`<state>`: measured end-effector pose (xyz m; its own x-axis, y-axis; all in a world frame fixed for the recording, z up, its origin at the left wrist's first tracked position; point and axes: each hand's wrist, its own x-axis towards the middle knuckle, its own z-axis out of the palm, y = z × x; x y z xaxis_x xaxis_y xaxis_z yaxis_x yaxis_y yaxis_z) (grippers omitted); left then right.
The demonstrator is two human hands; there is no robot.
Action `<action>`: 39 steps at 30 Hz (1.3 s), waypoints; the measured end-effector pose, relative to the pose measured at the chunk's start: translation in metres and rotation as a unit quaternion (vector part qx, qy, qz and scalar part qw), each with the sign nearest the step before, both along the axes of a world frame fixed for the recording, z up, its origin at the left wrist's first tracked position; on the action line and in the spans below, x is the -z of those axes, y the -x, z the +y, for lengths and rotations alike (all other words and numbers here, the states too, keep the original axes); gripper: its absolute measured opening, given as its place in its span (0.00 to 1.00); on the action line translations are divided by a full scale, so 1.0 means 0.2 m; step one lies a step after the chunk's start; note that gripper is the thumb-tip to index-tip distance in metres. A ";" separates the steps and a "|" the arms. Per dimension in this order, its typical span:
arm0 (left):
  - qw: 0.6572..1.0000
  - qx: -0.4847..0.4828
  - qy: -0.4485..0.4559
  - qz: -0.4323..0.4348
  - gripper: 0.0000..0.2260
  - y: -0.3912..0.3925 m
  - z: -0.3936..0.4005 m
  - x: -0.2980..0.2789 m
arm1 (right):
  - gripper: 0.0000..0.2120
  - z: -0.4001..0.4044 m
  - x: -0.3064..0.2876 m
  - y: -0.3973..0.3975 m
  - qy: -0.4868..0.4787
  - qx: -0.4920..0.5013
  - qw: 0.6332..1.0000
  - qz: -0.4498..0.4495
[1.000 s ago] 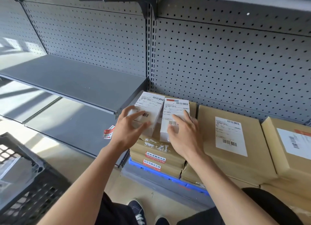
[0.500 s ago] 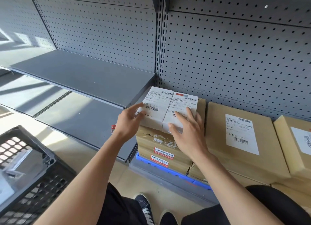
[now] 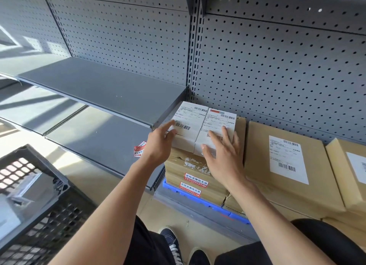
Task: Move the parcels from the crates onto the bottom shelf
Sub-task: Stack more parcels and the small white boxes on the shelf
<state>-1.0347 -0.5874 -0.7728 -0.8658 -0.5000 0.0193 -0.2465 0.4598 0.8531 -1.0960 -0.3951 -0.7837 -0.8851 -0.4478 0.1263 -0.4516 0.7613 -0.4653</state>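
Both white parcels now lie flat and flush side by side; a second ago they sat angled apart under curled fingers. Left white parcel and right white parcel are smooth matte cartons with printed shipping labels and barcodes, the text too small to read. They rest on a stack of brown cardboard boxes whose scuffed tape carries red-and-white seal stickers in Chinese characters, on the blue-edged bottom shelf. The left hand is loose, its forefinger touching the left parcel's 9 o'clock edge. The right hand lies flat with straight fingers pressing the right parcel, gripping nothing. At 3 o'clock lies a large brown parcel with a white barcode label. A black lattice crate sits at 8 o'clock, before grey perforated metal shelving.
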 end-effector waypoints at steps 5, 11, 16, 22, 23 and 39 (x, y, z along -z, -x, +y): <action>0.997 0.023 0.068 0.023 0.17 0.00 0.00 0.01 | 0.27 -0.01 0.01 0.00 -0.029 -0.013 0.998 0.046; 0.993 0.023 0.113 0.007 0.17 0.01 0.01 0.03 | 0.27 -0.01 0.00 0.01 -0.067 -0.024 0.996 0.056; 0.983 0.003 0.181 -0.015 0.16 0.00 0.03 0.04 | 0.26 -0.02 -0.05 -0.02 -0.134 -0.026 0.987 0.083; 0.956 0.002 0.292 -0.035 0.19 -0.09 0.07 -0.06 | 0.25 -0.04 -0.17 -0.05 -0.136 -0.049 0.986 0.088; 0.953 -0.002 0.300 -0.038 0.19 -0.12 0.07 -0.08 | 0.24 -0.06 -0.19 -0.06 -0.128 -0.058 0.986 0.087; 0.919 -0.152 0.319 -0.173 0.19 -1.01 -0.39 -0.20 | 0.20 -0.83 -0.34 -0.58 -0.053 -0.293 0.948 0.110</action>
<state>-0.8325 -0.6656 -0.7318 -0.6971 -0.7025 0.1432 -0.6523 0.7044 0.2798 -0.9807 -0.5603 -0.7165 -0.4389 -0.8746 0.2061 -0.8882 0.3876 -0.2467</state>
